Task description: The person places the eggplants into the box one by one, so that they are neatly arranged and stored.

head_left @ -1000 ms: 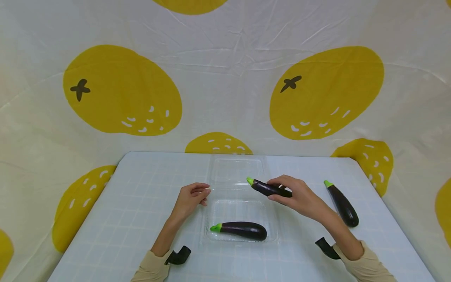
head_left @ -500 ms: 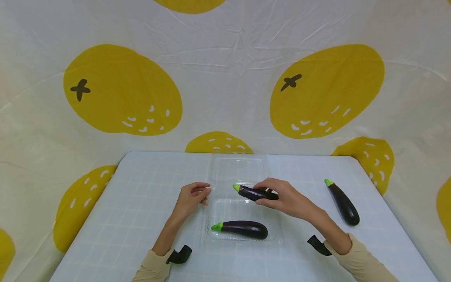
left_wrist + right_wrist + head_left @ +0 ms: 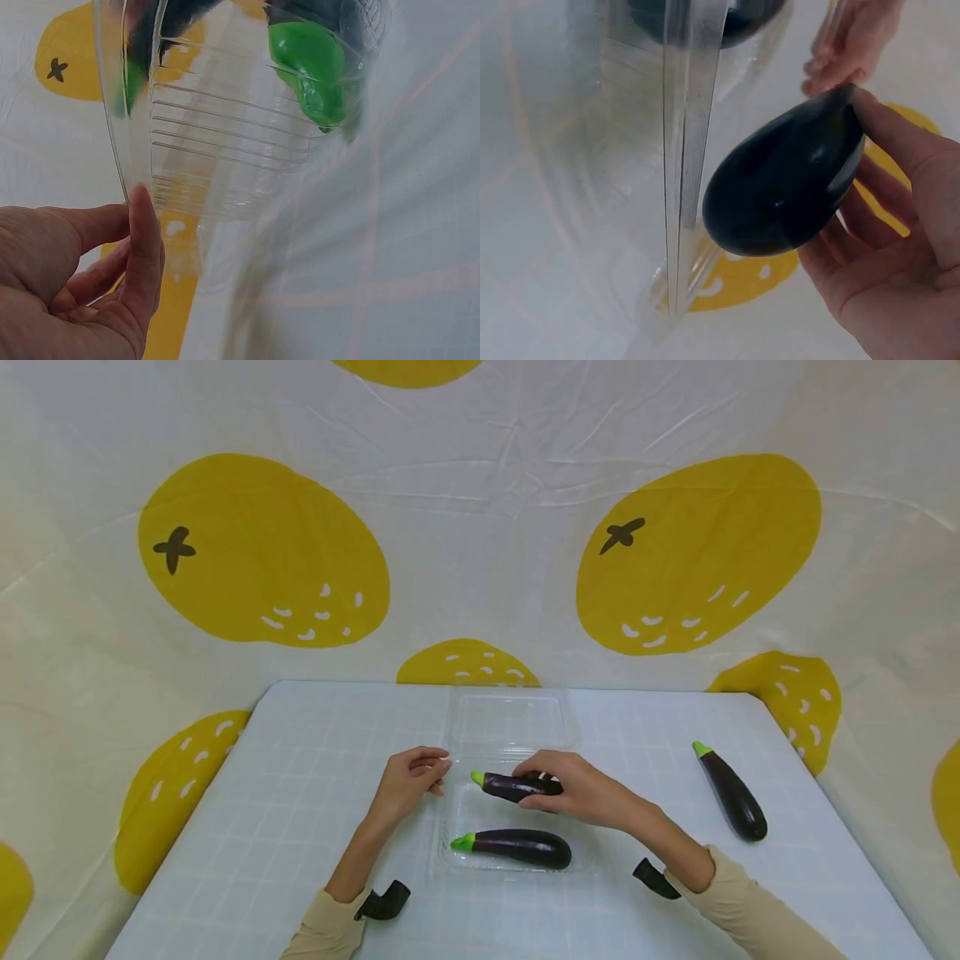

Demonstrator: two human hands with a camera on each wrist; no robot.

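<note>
A clear plastic clamshell container [image 3: 480,817] lies open on the table, its lid [image 3: 510,718] folded back to the far side. My left hand [image 3: 408,783] is at its left side; the left wrist view shows thumb and fingers pinching the rim [image 3: 139,169]. Over the container's rear part, my right hand [image 3: 588,789] grips a dark purple eggplant [image 3: 506,786] by its thick end, green stem pointing left. In the right wrist view, that eggplant [image 3: 780,180] is above the container's edge [image 3: 686,150]. A second eggplant [image 3: 521,849] lies along the container's front, stem also left.
A third eggplant [image 3: 735,797] rests on the table to the right, lying slantwise with its green end away from me. A pale checked cloth [image 3: 262,827] covers the table. Behind it hangs a white curtain [image 3: 480,527] with yellow fruit prints.
My right hand has carried its eggplant leftward and nearer to me, from the container's right rear to over its inside. The left hand has kept its place at the rim.
</note>
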